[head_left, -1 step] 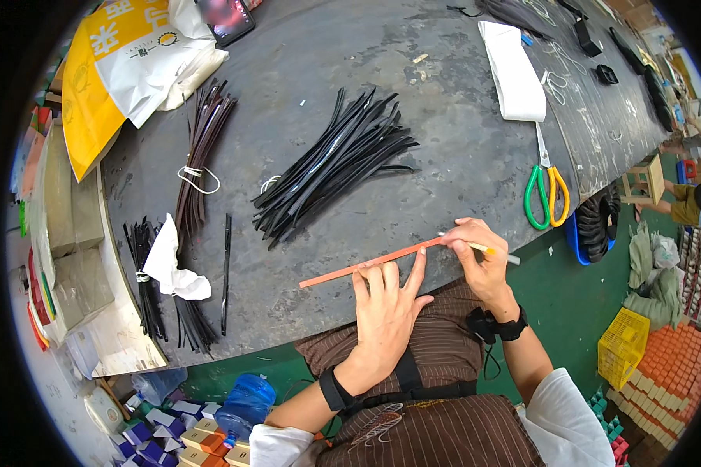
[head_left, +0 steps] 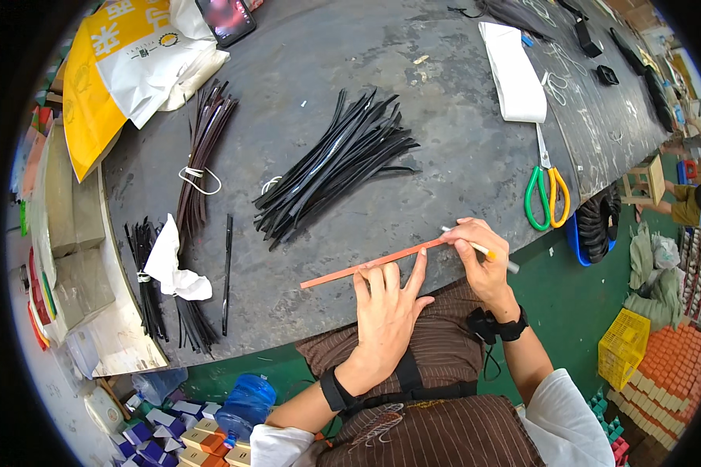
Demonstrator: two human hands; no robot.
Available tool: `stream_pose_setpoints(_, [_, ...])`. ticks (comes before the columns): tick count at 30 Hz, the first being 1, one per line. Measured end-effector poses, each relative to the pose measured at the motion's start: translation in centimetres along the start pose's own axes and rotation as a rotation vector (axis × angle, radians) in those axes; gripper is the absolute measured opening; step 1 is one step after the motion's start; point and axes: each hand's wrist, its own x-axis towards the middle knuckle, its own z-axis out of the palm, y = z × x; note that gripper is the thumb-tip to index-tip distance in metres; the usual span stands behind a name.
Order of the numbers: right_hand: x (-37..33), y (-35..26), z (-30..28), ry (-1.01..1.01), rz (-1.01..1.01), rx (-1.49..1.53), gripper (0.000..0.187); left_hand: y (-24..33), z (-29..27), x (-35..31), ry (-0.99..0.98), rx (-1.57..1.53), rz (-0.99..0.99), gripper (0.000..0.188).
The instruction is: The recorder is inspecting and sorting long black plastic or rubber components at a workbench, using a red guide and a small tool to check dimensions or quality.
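The left hand (head_left: 388, 311) presses flat, fingers spread, on an orange ruler (head_left: 374, 263) at the table's (head_left: 459, 148) near edge while the right hand (head_left: 481, 253) grips a pen (head_left: 484, 251) at its far end; black strips (head_left: 335, 163) lie apart, apparently unmarked.

A dark grey worktable (head_left: 444, 156) is seen, worn and scuffed, its near edge curved by the lens; a loose heap of black strips (head_left: 331, 167) is spread at its middle; a tied bundle of dark brown strips (head_left: 202, 148) is laid to the left, with a single black strip (head_left: 227, 272) beside it; a smaller black bundle (head_left: 144, 272) and a crumpled white cloth (head_left: 171, 268) are found near the left edge; a yellow-and-white bag (head_left: 125, 62) and a phone (head_left: 226, 19) are set at the far left corner; a folded white cloth (head_left: 514, 74) and green-and-yellow scissors (head_left: 547, 187) are placed to the right; an orange strip (head_left: 370, 265) is laid along the near edge.
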Motion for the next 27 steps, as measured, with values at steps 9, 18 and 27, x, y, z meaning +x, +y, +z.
stream_pose_setpoints(9, [0.3,-0.3,0.1,-0.074,-0.123,-0.161,0.019,0.0,0.0,-0.2,-0.004,-0.006,0.009,0.084])
stream_pose_setpoints(18, [0.1,0.0,-0.4,-0.062,0.002,0.002,0.016,0.0,0.0,0.0,0.007,-0.031,0.018,0.082])
stream_pose_setpoints(27, [-0.4,0.3,0.6,-0.011,-0.049,-0.012,0.010,-0.1,-0.3,0.2,-0.019,0.006,0.042,0.083])
